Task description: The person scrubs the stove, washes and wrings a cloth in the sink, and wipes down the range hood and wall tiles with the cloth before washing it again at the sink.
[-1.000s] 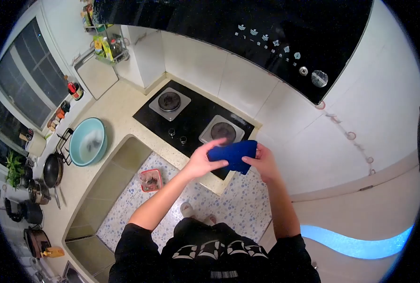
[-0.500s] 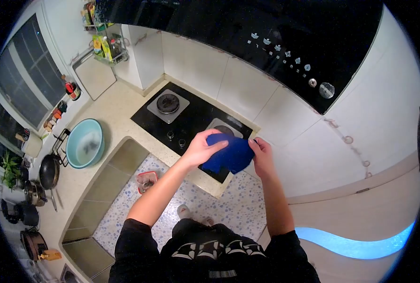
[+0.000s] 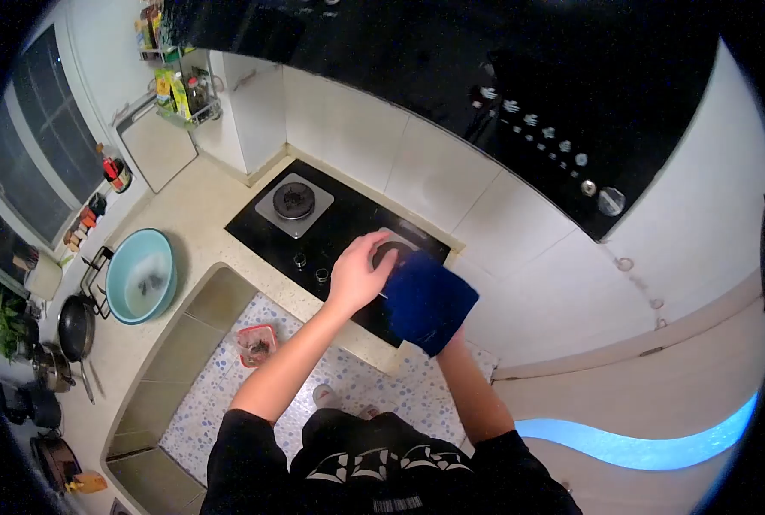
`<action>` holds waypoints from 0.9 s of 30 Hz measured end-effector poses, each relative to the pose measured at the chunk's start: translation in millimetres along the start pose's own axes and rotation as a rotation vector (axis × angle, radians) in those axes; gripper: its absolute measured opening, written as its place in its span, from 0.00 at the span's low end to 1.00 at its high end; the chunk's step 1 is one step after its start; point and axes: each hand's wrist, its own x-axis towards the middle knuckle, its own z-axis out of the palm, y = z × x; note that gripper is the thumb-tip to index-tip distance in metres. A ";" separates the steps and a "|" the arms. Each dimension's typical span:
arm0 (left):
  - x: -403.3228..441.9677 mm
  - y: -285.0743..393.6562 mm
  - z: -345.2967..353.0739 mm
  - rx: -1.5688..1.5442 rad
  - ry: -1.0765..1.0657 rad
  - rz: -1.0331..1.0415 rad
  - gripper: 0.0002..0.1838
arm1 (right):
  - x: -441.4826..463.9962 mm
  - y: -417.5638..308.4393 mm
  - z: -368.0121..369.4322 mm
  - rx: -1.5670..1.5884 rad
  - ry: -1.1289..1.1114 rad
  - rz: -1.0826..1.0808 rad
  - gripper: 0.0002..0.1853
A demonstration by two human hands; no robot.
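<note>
A dark blue cloth (image 3: 432, 300) is spread over my right hand (image 3: 453, 342), above the front right of the black gas stove (image 3: 356, 227). Only the wrist side of that hand shows below the cloth; its fingers are hidden, and the cloth rests on it. My left hand (image 3: 358, 276) is at the cloth's left edge, fingers curved and thumb apart from them, with nothing visible between. Under it lies the stove's right burner (image 3: 393, 249), partly covered by hand and cloth. The left burner (image 3: 294, 201) is in plain view.
A turquoise basin (image 3: 116, 287) with cloudy water and something dark stands on the counter (image 3: 198, 206), near a frying pan (image 3: 77, 326). A black range hood (image 3: 382, 64) hangs above. On the floor sits a red-rimmed container (image 3: 256, 345). A wire rack (image 3: 198, 116) holds packets and bottles.
The cloth, earlier stretched between both hands, now hangs over my right hand, which has gone beneath it. My left hand has come off the cloth's surface. The view has tilted slightly.
</note>
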 end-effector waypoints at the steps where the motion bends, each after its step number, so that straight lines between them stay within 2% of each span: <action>1: -4.0 -18.2 0.1 -0.014 -0.015 -0.030 0.20 | 4.4 14.5 -0.4 0.131 -0.046 0.096 0.26; 3: -19.3 -59.2 5.1 -0.060 0.001 -0.157 0.20 | 21.9 34.9 -23.8 0.033 -0.185 0.175 0.24; 5: -39.4 -112.1 13.6 -0.140 0.057 -0.253 0.19 | 42.0 65.6 -38.0 -0.282 -0.074 0.066 0.20; 7: -62.5 -162.9 28.6 -0.280 0.173 -0.324 0.20 | 46.0 136.3 -30.9 -0.406 0.137 0.001 0.21; 9: -82.4 -178.4 24.0 -0.307 0.232 -0.398 0.19 | 72.9 165.6 -45.4 -0.248 0.366 0.061 0.22; 13: -97.3 -204.4 23.0 -0.202 0.355 -0.435 0.18 | 159.3 177.0 -74.4 0.584 1.175 0.114 0.24; 14: -100.4 -209.8 23.2 -0.135 0.351 -0.434 0.18 | 175.0 205.0 -76.6 0.384 1.187 0.111 0.22; 16: -102.5 -238.1 34.7 0.103 0.427 -0.228 0.19 | 204.7 277.0 -63.3 -0.365 1.084 0.122 0.28; 17: -103.3 -252.1 40.5 0.124 0.443 -0.221 0.20 | 218.5 301.0 -53.9 -0.554 1.019 0.145 0.35; 18: -104.7 -263.2 48.0 0.141 0.458 -0.215 0.20 | 235.3 315.0 -45.6 -0.669 0.979 0.163 0.34; 19: -107.8 -272.2 56.6 0.157 0.466 -0.211 0.21 | 237.0 322.7 -44.0 -0.744 0.824 0.188 0.34; 22: -117.4 -293.6 81.5 0.206 0.495 -0.253 0.21 | 249.5 358.3 -46.1 -0.925 0.743 0.015 0.33; 23: -120.0 -299.2 88.7 0.186 0.492 -0.296 0.22 | 248.6 372.7 -48.0 -0.944 0.739 -0.027 0.36; 27: -117.2 -318.5 93.1 0.415 0.586 -0.264 0.25 | 226.0 385.7 -70.7 -0.913 0.444 -0.339 0.46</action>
